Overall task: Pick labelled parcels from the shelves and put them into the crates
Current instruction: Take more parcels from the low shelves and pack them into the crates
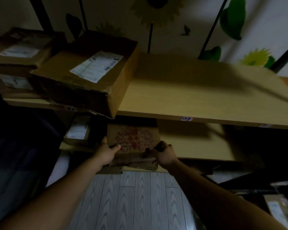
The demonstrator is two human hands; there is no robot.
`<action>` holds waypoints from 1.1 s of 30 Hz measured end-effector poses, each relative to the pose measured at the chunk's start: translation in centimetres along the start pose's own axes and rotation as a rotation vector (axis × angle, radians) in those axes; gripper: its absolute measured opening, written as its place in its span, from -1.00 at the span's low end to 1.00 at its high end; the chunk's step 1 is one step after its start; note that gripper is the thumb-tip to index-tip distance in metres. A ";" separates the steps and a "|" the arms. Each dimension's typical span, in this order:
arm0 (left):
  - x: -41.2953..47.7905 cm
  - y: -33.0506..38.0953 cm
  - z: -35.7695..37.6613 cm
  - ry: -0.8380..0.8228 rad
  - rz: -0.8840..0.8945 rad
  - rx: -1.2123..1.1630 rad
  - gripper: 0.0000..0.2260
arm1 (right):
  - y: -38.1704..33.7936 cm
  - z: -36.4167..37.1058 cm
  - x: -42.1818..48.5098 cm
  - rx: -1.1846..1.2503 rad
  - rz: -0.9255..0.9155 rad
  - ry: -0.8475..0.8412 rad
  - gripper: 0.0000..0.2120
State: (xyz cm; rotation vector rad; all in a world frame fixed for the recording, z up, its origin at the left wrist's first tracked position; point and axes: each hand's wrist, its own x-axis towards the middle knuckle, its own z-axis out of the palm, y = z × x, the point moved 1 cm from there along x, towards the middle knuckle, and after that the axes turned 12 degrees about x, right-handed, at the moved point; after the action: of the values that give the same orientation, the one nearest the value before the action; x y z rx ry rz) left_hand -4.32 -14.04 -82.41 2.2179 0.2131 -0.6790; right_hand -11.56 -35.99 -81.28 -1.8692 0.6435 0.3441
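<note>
Head view: left hand (106, 151) and right hand (165, 155) clasp patterned parcel (133, 138) by its sides, lower shelf (198, 146) open rightward.

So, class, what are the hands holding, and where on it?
A red-printed cardboard box: left hand grips its left edge, right hand its front right corner.

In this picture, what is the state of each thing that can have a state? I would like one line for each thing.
printed box: at the front edge of the lower shelf, held from both sides.
left hand: grips the printed box's left side.
right hand: grips its right corner.
large labelled box: closed, lying on the upper shelf, corner overhanging.
small labelled parcel: closed, resting on the lower shelf, untouched.
</note>
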 end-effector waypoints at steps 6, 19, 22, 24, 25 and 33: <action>-3.9 -2.6 1.1 -0.178 -0.047 0.023 -0.34 | 3.5 0.8 -4.7 0.235 0.137 0.103 -0.61; -17.6 -2.5 -1.2 -0.261 -0.093 -0.022 -0.42 | 2.6 -0.4 -19.1 0.329 0.121 0.081 -0.77; -21.6 -2.9 0.1 -0.224 -0.093 -0.054 -0.39 | 3.3 -2.3 -22.0 0.344 0.094 0.036 -0.60; -24.5 -3.3 1.3 -0.192 -0.098 -0.087 -0.34 | 4.0 -3.8 -24.3 0.321 0.060 0.026 -0.52; -26.0 -3.4 1.9 -0.177 -0.103 -0.100 -0.33 | 4.5 -4.5 -25.5 0.320 0.051 0.018 -0.52; -35.9 -2.1 4.4 -0.128 -0.031 -0.188 -0.43 | 5.8 -9.8 -34.9 0.386 -0.056 0.001 -0.51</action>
State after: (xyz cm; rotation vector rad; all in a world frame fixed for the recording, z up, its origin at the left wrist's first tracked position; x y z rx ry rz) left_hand -37.08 -13.52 -66.97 1.9882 0.2369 -0.7827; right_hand -43.92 -37.27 -63.93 -1.5147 0.6092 0.1681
